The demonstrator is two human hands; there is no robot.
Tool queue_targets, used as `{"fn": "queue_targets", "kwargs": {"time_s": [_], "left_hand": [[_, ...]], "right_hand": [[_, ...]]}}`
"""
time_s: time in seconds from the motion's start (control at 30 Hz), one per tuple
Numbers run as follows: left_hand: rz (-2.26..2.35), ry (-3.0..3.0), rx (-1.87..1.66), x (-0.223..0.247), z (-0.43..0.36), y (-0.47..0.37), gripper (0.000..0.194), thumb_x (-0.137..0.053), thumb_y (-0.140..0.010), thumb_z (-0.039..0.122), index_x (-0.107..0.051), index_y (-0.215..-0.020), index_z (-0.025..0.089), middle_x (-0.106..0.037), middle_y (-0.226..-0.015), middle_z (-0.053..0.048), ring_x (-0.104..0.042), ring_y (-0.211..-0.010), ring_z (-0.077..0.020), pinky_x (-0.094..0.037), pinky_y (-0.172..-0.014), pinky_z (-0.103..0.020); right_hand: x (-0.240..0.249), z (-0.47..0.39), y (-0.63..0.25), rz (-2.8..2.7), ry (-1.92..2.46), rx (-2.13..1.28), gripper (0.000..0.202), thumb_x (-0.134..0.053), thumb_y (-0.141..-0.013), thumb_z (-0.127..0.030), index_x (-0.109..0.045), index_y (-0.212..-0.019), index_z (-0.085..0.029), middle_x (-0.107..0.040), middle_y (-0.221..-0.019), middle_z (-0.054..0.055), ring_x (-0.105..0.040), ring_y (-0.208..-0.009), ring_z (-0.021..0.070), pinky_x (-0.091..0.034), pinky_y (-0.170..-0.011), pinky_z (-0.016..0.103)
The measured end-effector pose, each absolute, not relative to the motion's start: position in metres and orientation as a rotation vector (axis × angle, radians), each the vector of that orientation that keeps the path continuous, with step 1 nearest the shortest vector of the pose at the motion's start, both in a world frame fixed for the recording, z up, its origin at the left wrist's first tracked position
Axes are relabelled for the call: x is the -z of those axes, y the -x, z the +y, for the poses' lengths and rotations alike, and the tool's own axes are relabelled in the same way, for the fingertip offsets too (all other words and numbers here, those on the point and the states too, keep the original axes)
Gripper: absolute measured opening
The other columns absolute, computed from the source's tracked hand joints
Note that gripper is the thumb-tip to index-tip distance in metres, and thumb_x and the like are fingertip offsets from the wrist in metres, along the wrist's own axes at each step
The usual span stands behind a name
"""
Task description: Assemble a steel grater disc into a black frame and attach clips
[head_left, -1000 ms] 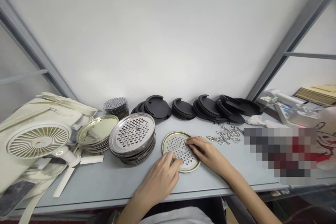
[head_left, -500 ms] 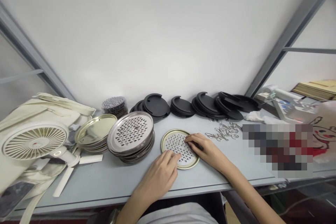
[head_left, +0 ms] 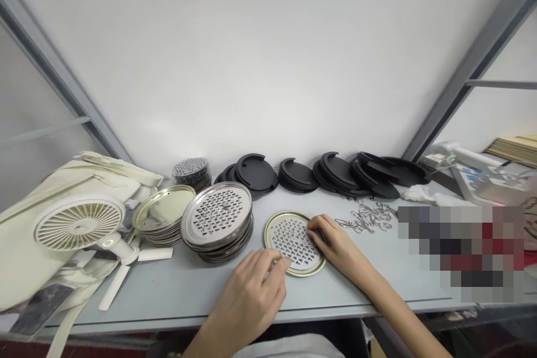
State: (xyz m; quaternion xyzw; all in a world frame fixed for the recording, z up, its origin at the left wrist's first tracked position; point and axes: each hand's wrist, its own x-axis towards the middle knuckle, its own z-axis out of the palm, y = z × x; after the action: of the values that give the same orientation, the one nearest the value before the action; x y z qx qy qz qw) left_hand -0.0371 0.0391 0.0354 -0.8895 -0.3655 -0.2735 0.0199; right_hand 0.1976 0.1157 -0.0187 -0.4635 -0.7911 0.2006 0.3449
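Observation:
A round perforated metal grater plate [head_left: 293,243] lies flat inside a gold-coloured rimmed lid [head_left: 296,273] on the table in front of me. My right hand [head_left: 333,243] is closed at the right edge of the plate, its thumb and fingertips curled over it. At the lower left rim, my left hand [head_left: 255,291] has its thumb and forefinger drawn together, touching the edge; its other fingers are curled. Left of these stands a stack of silver grater discs [head_left: 218,212]. Farther left is a stack of plain gold lids [head_left: 165,210].
Several black plastic round holders [head_left: 257,172] line the wall. Loose metal clips [head_left: 371,217] lie to the right. A white fan [head_left: 79,226] and cream bag [head_left: 25,246] occupy the left. Small spiked discs [head_left: 191,168] are stacked at the back. A blurred block covers part of the right side.
The view has shifted slightly left, so everything sits farther right. My left forefinger has drawn back from over the plate to its rim. The right hand stays at the right edge.

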Motion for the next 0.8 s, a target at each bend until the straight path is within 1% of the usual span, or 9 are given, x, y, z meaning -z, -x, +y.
{"fn": "queue_targets", "kwargs": {"time_s": [0.07, 0.13, 0.23, 0.27, 0.33, 0.4, 0.57, 0.7, 0.8], "left_hand": [[-1.152, 2.583, 0.978, -0.056, 0.034, 0.051, 0.022, -0.048, -0.089, 0.007, -0.053, -0.109, 0.014, -0.058, -0.097, -0.008, -0.057, -0.089, -0.0186, -0.049, -0.081, -0.031], [-1.236, 2.392, 1.031, -0.072, 0.032, 0.068, 0.02, -0.052, -0.089, 0.009, -0.055, -0.107, 0.016, -0.059, -0.094, -0.006, -0.057, -0.091, -0.0185, -0.047, -0.086, -0.033], [-1.356, 2.333, 0.905, -0.081, 0.035, 0.092, 0.017, -0.053, -0.091, 0.017, -0.056, -0.107, 0.017, -0.059, -0.098, -0.006, -0.057, -0.093, -0.0199, -0.046, -0.089, -0.036], [-1.358, 2.334, 0.892, -0.08, 0.036, 0.098, 0.016, -0.051, -0.092, 0.018, -0.056, -0.108, 0.017, -0.059, -0.099, -0.006, -0.057, -0.094, -0.0197, -0.045, -0.09, -0.037], [-1.351, 2.358, 0.887, -0.076, 0.039, 0.106, 0.016, -0.047, -0.093, 0.013, -0.057, -0.105, 0.017, -0.06, -0.098, -0.006, -0.057, -0.094, -0.0183, -0.045, -0.091, -0.035], [-1.335, 2.355, 0.917, -0.072, 0.041, 0.107, 0.016, -0.048, -0.093, 0.011, -0.058, -0.105, 0.017, -0.06, -0.096, -0.005, -0.057, -0.091, -0.0174, -0.045, -0.089, -0.035], [-1.2, 2.229, 1.107, -0.074, 0.042, 0.102, 0.018, -0.056, -0.088, 0.008, -0.06, -0.104, 0.016, -0.063, -0.089, -0.005, -0.059, -0.082, -0.0163, -0.047, -0.081, -0.032], [-1.096, 2.1, 1.163, -0.081, 0.039, 0.101, 0.024, -0.063, -0.082, 0.004, -0.063, -0.104, 0.016, -0.066, -0.087, -0.004, -0.061, -0.077, -0.0155, -0.049, -0.076, -0.029], [-1.052, 2.04, 1.17, -0.085, 0.036, 0.1, 0.027, -0.067, -0.079, 0.004, -0.064, -0.103, 0.015, -0.068, -0.083, -0.003, -0.061, -0.072, -0.0148, -0.05, -0.07, -0.028]], "right_hand": [[0.019, 0.116, -0.197, -2.056, 1.203, -0.524, 0.01, -0.041, -0.092, -0.016, -0.048, -0.089, -0.022, -0.052, -0.09, 0.004, -0.054, -0.083, 0.0194, -0.046, -0.076, 0.033], [0.018, 0.117, -0.196, -2.052, 1.207, -0.514, 0.011, -0.04, -0.093, -0.017, -0.049, -0.088, -0.022, -0.052, -0.088, 0.004, -0.054, -0.081, 0.0195, -0.046, -0.075, 0.033], [0.017, 0.117, -0.194, -2.048, 1.215, -0.496, 0.013, -0.04, -0.093, -0.019, -0.05, -0.086, -0.022, -0.053, -0.086, 0.004, -0.055, -0.079, 0.0194, -0.047, -0.073, 0.033], [0.016, 0.116, -0.194, -2.049, 1.218, -0.493, 0.014, -0.039, -0.093, -0.02, -0.05, -0.085, -0.022, -0.053, -0.086, 0.004, -0.055, -0.078, 0.0193, -0.047, -0.073, 0.033], [0.015, 0.115, -0.194, -2.062, 1.218, -0.492, 0.016, -0.038, -0.095, -0.021, -0.052, -0.087, -0.022, -0.054, -0.088, 0.004, -0.056, -0.078, 0.019, -0.047, -0.074, 0.033], [0.014, 0.113, -0.194, -2.089, 1.2, -0.48, 0.018, -0.038, -0.096, -0.023, -0.056, -0.094, -0.022, -0.054, -0.092, 0.005, -0.056, -0.082, 0.0194, -0.048, -0.078, 0.034], [0.015, 0.109, -0.194, -2.162, 1.159, -0.417, 0.026, -0.04, -0.097, -0.028, -0.062, -0.111, -0.025, -0.055, -0.105, 0.008, -0.055, -0.099, 0.0226, -0.046, -0.091, 0.04], [0.017, 0.109, -0.194, -2.182, 1.187, -0.436, 0.031, -0.04, -0.097, -0.031, -0.059, -0.122, -0.028, -0.053, -0.108, 0.009, -0.053, -0.104, 0.0233, -0.045, -0.095, 0.041], [0.016, 0.108, -0.194, -2.184, 1.194, -0.468, 0.032, -0.039, -0.097, -0.031, -0.059, -0.123, -0.028, -0.052, -0.108, 0.009, -0.053, -0.105, 0.0231, -0.045, -0.095, 0.041]]}}
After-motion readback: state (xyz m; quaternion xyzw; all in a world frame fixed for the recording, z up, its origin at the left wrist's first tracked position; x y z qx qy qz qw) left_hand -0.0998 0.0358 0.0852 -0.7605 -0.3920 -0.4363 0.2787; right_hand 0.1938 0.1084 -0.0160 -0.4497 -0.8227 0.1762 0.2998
